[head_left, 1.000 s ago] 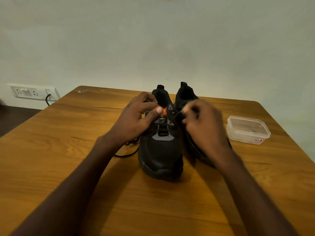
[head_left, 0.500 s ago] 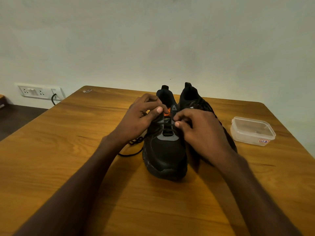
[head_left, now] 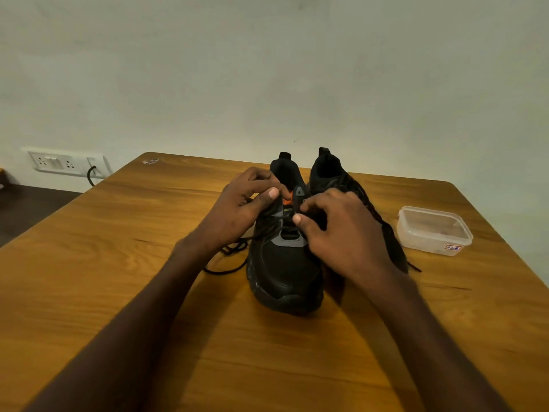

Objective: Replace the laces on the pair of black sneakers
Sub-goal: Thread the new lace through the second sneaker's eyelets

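1. Head view, the scene: the pair of black sneakers stands side by side near the middle of the table [head_left: 89, 292], toes toward the person. The near sneaker [head_left: 282, 272] is the one being worked on; the other sneaker [head_left: 335, 173] sits just beside it, partly hidden behind the right hand.

2. Head view, the step in hand: it looks like lacing through the upper eyelets of the near sneaker, beside its tongue [head_left: 286, 173]. To do it well, the person would do best to keep the lace [head_left: 228, 267] flat and untwisted, steady the eyelet edge with one hand while the other feeds the tip, and draw both sides to even tension (a slack crossing lower down is hard to fix later).

3. Head view, the left hand [head_left: 240, 212]: its fingers [head_left: 261, 179] are curled in, thumb pressed against them over the left eyelet row. It appears to pinch the lace there, though the strand itself is hard to pick out against the black upper. Loose lace trails onto the table just left of the shoe.

4. Head view, the right hand [head_left: 341, 233]: its fingers [head_left: 320, 200] are bent and close together, thumb tip at the right eyelet row, apparently pinching the lace or eyelet edge; which one cannot be told.

5. Head view, the rest: a clear plastic container [head_left: 433, 230] stands well apart on the right.
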`<action>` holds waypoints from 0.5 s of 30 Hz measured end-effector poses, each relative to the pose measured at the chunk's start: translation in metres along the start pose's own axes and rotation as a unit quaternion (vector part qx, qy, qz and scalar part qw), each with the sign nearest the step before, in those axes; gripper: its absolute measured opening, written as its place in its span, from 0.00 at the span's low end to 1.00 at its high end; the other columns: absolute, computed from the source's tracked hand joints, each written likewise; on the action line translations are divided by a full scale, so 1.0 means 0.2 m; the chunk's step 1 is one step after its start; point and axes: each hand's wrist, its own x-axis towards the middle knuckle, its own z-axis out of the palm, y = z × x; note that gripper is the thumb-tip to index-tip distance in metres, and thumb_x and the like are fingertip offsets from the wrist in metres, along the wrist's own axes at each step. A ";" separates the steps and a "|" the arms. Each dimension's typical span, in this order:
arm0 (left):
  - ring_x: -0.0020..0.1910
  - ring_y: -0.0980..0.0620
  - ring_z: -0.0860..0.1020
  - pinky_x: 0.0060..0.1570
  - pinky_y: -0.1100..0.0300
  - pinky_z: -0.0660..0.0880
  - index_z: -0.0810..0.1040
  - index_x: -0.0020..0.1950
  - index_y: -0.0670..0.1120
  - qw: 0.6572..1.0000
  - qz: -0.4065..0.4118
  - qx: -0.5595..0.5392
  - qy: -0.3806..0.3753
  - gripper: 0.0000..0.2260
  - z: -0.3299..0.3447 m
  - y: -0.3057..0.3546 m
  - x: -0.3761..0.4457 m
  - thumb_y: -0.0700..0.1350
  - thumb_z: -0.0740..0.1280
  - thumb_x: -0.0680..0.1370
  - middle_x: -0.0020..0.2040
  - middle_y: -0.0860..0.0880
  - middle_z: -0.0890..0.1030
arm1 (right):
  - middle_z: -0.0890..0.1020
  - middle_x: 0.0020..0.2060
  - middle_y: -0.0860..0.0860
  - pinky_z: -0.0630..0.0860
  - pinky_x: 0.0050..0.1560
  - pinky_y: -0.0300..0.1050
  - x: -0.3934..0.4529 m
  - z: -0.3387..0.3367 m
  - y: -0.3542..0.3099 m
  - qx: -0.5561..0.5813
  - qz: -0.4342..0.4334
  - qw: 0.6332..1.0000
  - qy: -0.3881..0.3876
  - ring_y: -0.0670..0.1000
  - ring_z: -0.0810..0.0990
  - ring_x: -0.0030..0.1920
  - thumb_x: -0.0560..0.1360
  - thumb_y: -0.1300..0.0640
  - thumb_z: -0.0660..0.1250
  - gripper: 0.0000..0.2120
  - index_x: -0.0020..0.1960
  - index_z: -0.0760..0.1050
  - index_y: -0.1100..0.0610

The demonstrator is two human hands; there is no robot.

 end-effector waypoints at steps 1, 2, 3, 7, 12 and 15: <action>0.66 0.47 0.75 0.61 0.38 0.77 0.86 0.57 0.53 1.000 -0.001 0.000 -0.002 0.11 0.00 0.00 0.00 0.51 0.63 0.85 0.60 0.51 0.76 | 0.78 0.55 0.42 0.74 0.56 0.46 0.01 0.00 0.00 0.009 0.003 1.000 -0.013 0.46 0.73 0.59 0.80 0.42 0.68 0.11 0.58 0.81 0.45; 0.66 0.47 0.75 0.62 0.37 0.77 0.86 0.57 0.54 1.000 -0.002 0.000 -0.002 0.11 0.00 -0.01 0.00 0.52 0.63 0.85 0.60 0.51 0.76 | 0.78 0.53 0.42 0.74 0.57 0.46 0.01 -0.01 0.01 0.027 0.011 0.999 -0.019 0.46 0.74 0.58 0.79 0.44 0.69 0.07 0.54 0.81 0.45; 0.67 0.47 0.75 0.63 0.37 0.76 0.86 0.57 0.54 1.000 -0.004 0.000 -0.001 0.11 0.00 -0.01 0.00 0.52 0.63 0.85 0.60 0.51 0.76 | 0.78 0.51 0.42 0.75 0.57 0.46 0.02 -0.02 0.02 0.043 0.022 0.999 -0.012 0.46 0.75 0.57 0.79 0.46 0.70 0.04 0.51 0.81 0.45; 0.67 0.48 0.74 0.65 0.37 0.75 0.86 0.57 0.55 1.000 -0.008 -0.005 -0.006 0.11 0.00 0.00 0.00 0.53 0.63 0.85 0.61 0.52 0.76 | 0.77 0.51 0.45 0.67 0.44 0.33 0.02 -0.08 0.06 0.078 0.123 0.965 0.219 0.50 0.79 0.53 0.81 0.54 0.69 0.02 0.50 0.80 0.50; 0.67 0.49 0.74 0.65 0.39 0.75 0.86 0.58 0.53 1.000 -0.007 -0.011 -0.016 0.14 -0.01 0.00 0.00 0.54 0.61 0.84 0.61 0.51 0.75 | 0.73 0.62 0.55 0.63 0.46 0.24 0.02 -0.14 0.07 0.041 0.059 0.946 0.315 0.51 0.72 0.61 0.80 0.58 0.67 0.09 0.60 0.78 0.54; 0.68 0.48 0.73 0.65 0.39 0.75 0.85 0.58 0.53 1.000 -0.009 -0.004 -0.026 0.14 -0.01 0.00 0.00 0.53 0.60 0.85 0.62 0.50 0.75 | 0.75 0.61 0.48 0.68 0.54 0.37 0.01 -0.07 0.02 0.009 -0.002 0.992 0.125 0.49 0.70 0.63 0.79 0.49 0.69 0.10 0.59 0.81 0.49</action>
